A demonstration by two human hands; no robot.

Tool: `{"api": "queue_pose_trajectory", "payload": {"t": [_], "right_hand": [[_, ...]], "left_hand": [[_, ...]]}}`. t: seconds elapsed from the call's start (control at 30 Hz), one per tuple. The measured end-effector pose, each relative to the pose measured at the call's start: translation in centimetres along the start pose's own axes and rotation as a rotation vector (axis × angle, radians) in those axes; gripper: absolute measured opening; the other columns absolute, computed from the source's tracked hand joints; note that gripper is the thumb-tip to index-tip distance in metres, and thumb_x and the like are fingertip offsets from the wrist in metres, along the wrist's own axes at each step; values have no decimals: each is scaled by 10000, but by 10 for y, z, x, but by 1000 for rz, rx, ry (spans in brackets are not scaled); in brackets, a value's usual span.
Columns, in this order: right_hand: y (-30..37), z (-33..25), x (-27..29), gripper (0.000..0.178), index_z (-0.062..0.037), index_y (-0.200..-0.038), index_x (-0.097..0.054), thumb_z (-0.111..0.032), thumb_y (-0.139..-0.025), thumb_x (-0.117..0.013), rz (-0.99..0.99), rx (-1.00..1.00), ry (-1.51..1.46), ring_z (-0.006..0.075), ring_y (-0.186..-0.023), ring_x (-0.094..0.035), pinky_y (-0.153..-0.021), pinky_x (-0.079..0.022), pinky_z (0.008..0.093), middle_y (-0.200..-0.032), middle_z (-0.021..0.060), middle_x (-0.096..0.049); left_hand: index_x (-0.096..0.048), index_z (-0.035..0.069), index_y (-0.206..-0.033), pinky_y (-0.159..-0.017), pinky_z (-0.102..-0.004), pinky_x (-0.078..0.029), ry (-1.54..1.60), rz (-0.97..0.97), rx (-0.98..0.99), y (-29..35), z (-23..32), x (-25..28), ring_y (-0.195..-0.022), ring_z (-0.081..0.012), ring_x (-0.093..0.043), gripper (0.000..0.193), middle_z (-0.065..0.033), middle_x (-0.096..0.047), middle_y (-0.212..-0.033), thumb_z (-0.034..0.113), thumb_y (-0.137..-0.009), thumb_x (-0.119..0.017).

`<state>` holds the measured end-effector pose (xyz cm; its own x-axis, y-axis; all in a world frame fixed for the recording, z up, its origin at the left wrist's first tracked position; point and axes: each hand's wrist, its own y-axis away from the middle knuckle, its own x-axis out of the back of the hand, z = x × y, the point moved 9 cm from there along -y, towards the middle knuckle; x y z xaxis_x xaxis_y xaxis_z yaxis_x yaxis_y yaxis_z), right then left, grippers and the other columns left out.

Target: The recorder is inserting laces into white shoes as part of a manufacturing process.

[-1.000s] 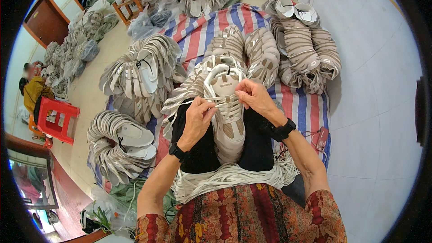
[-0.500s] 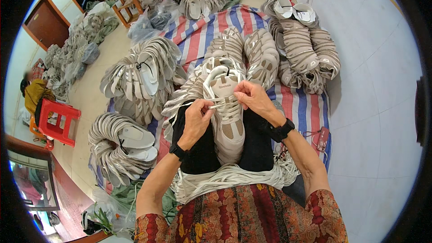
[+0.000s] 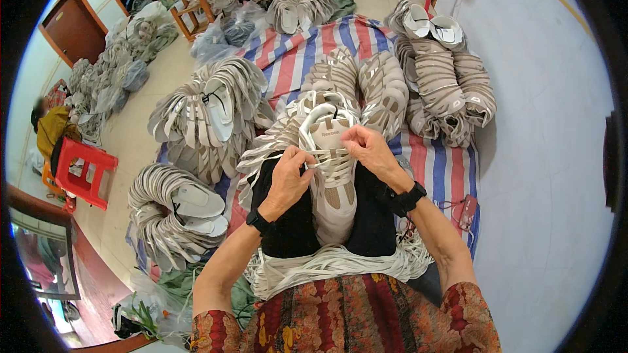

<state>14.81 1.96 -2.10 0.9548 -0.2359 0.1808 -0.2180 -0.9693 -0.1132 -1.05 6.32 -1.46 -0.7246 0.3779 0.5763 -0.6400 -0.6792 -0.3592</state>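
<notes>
Pinching, in the head view, a flat off-white lace (image 3: 316, 165) in the nearly closed left hand (image 3: 288, 176); curling the right hand (image 3: 374, 151), with any hold impossible to tell, by a beige-and-tan, mesh-panelled sneaker (image 3: 337, 212) at frame centre.

Striped sheet (image 3: 337, 36), bundled shoe uppers (image 3: 441, 75) on it, tiled floor (image 3: 140, 121), red stool (image 3: 64, 162)

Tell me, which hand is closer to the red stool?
Left. The left hand is well to the right of the red stool, at the left side of the shoe. The right hand is even farther away, at the shoe's right side.
</notes>
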Motion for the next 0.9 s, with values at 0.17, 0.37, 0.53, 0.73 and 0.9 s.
{"api": "queue_pose_trajectory", "payload": {"t": [0.17,0.37,0.53,0.73,0.9], "right_hand": [[6,22,35,65,-40,-862,-557,-75,-819,-522,162,-152,-294,21,-472,-376,-410,-300,186,-597,-54,-452],[12,23,41,125,-19,-915,-527,-77,-806,-548,47,-209,-162,45,-436,-390,-377,-309,200,-579,-30,-460],[11,-19,12,403,-11,-1024,-447,-212,-746,-659,-78,59,531,263,-570,-555,-523,-413,357,-619,131,-537],[11,-29,9,382,-29,-1020,-450,-180,-735,-654,-116,114,617,304,-561,-538,-515,-409,370,-600,128,-519],[25,-50,-9,362,-69,-1038,-492,-127,-714,-642,-125,386,798,299,-657,-589,-586,-468,363,-714,122,-590]], "left_hand": [[-554,32,-825,-633,-305,-427,2,-34,-8,-1,4,4,-724,-221,-516,180,-80,-500,-811,-14,-677,-645],[-544,25,-901,-788,-349,-409,-125,128,-306,-16,28,32,-907,-285,-514,215,-113,-548,-904,-1,-700,-617],[-526,58,-833,-749,-372,-392,-232,-101,-486,-39,31,-6,-828,-271,-532,116,-98,-550,-795,101,-741,-582],[-497,63,-827,-664,-376,-373,-164,-116,-453,-25,28,0,-714,-289,-496,90,-101,-487,-701,84,-759,-552],[-503,76,-836,-670,-373,-368,-199,-182,-390,-28,24,-5,-721,-286,-496,96,-99,-486,-699,60,-748,-539]]}}
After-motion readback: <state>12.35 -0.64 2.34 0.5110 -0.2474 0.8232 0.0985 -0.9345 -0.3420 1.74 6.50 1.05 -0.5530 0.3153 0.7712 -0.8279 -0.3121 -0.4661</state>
